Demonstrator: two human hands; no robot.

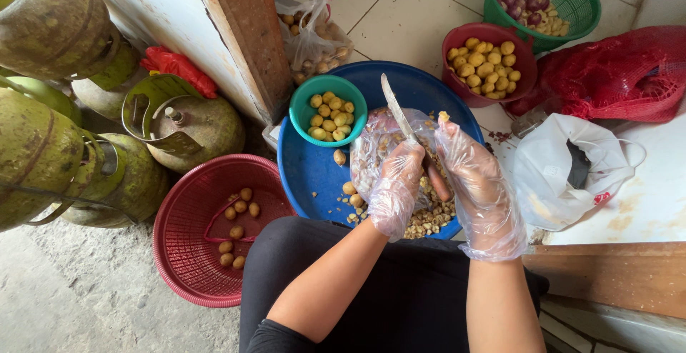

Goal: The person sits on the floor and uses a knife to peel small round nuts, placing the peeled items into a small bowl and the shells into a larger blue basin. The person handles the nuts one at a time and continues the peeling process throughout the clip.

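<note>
Both my hands wear clear plastic gloves over a big blue basin (307,174). My left hand (395,185) is closed around a knife (397,110) with a brown handle, its blade pointing away from me. My right hand (477,181) pinches a small pale-yellow round tuber (444,117) at its fingertips, just right of the blade. Under the hands lies a clear plastic sheet (371,146) with peelings and scraps (429,221). A teal bowl (304,106) of peeled yellow tubers stands on the basin's left part.
A red mesh basket (186,253) with several brown tubers sits at my left knee. Behind are a red bowl (457,85) of peeled tubers, a green basket (579,6), a red net sack (622,74), a white bag (550,174) and green gas cylinders (43,153).
</note>
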